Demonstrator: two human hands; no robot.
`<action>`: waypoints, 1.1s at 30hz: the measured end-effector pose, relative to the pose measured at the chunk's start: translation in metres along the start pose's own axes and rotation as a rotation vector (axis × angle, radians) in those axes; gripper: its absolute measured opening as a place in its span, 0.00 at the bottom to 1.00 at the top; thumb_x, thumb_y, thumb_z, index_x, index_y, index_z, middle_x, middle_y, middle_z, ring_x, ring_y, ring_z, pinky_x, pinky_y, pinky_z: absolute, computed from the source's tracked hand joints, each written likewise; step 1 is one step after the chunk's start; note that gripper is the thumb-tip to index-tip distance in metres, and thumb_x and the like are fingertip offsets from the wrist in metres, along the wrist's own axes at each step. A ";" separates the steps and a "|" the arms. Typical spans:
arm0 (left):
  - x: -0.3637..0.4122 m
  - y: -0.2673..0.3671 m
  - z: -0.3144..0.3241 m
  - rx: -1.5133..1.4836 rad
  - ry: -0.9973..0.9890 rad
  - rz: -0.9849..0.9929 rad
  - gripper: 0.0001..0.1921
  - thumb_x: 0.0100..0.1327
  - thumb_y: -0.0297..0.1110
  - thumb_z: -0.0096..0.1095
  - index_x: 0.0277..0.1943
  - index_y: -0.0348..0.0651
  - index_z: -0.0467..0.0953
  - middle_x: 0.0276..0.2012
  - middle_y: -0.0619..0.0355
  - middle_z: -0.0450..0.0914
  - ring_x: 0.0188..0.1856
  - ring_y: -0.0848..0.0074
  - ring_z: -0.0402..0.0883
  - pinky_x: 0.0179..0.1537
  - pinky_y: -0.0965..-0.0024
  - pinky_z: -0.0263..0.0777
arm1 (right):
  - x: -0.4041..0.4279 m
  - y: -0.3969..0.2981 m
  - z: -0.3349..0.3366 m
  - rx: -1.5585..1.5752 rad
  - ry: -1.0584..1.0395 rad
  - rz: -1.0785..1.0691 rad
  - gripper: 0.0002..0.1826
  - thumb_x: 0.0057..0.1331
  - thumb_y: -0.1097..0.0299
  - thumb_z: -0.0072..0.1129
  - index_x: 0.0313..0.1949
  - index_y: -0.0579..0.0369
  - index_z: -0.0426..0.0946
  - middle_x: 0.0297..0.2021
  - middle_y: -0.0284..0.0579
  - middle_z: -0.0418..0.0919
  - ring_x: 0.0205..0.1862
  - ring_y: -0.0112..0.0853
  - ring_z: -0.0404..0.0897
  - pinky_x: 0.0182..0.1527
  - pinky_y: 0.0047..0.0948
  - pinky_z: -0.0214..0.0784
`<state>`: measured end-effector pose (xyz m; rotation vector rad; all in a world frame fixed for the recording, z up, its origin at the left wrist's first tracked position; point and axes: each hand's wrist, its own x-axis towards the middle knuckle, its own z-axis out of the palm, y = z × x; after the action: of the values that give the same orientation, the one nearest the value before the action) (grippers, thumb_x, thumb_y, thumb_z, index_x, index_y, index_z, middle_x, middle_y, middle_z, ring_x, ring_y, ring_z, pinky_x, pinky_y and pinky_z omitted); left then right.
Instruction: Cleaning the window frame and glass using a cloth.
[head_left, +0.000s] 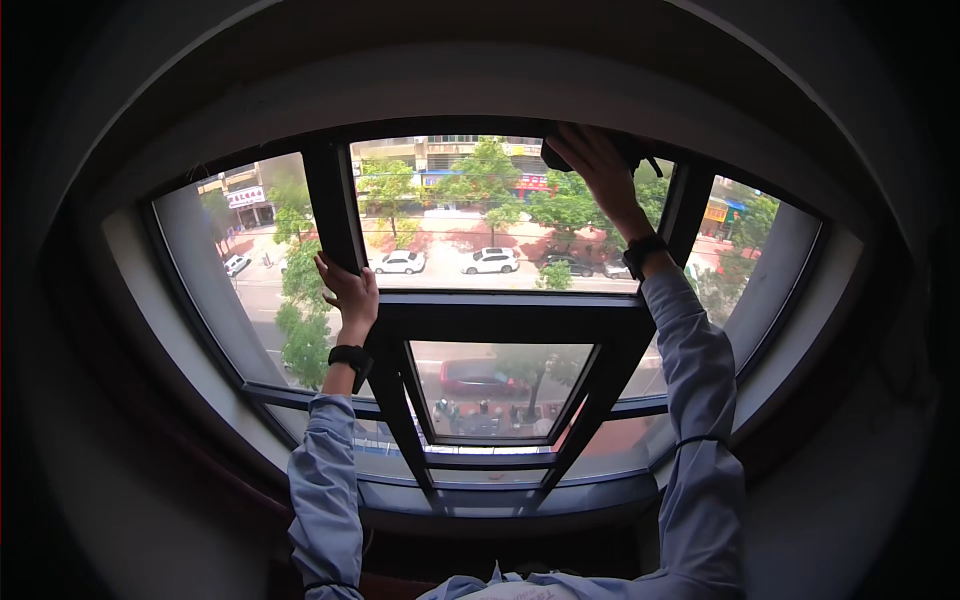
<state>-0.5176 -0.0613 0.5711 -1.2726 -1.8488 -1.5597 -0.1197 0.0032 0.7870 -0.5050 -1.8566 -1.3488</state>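
A large window fills the view ahead, its dark frame set around several glass panes. My left hand (351, 292) is braced on a dark window mullion (328, 199), with its fingers along the left side and the thumb on the right. High at the right, my right hand (596, 169) lies over a black block-like object (556, 157) against the upper corner of the central pane (450, 217). A short dark strap or cord (656, 166) hangs from that object. The palm side and much of the object are hidden by the hand.
Below the central pane, a smaller sash (501, 442) appears tilted outward. The sill (487, 501) runs beneath it. Pale walls (150, 285) curve around the opening. Outside lie a street with trees, a white car (490, 260) and a red vehicle (480, 377).
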 end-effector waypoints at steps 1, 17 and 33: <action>0.000 -0.002 0.001 0.005 0.004 -0.003 0.45 0.63 0.49 0.45 0.70 0.36 0.27 0.71 0.40 0.30 0.73 0.51 0.34 0.61 0.30 0.38 | 0.007 -0.007 0.003 0.006 0.004 -0.001 0.33 0.61 0.77 0.50 0.65 0.38 0.60 0.66 0.34 0.59 0.69 0.34 0.56 0.71 0.36 0.51; -0.005 0.012 -0.009 0.061 -0.049 0.011 0.43 0.65 0.43 0.46 0.69 0.32 0.26 0.69 0.35 0.34 0.72 0.49 0.40 0.64 0.36 0.40 | 0.111 -0.128 0.051 -0.021 0.115 -0.058 0.34 0.58 0.76 0.55 0.65 0.40 0.60 0.66 0.34 0.58 0.68 0.32 0.57 0.71 0.36 0.50; -0.002 0.010 -0.019 0.163 -0.196 0.008 0.45 0.67 0.46 0.46 0.69 0.35 0.22 0.70 0.36 0.33 0.72 0.50 0.36 0.63 0.32 0.38 | 0.154 -0.172 0.078 0.050 0.265 -0.170 0.35 0.58 0.69 0.55 0.65 0.35 0.59 0.66 0.25 0.58 0.68 0.26 0.57 0.66 0.27 0.58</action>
<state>-0.5125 -0.0801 0.5804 -1.3968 -2.0405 -1.2886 -0.3630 -0.0054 0.7885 -0.1354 -1.7380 -1.4013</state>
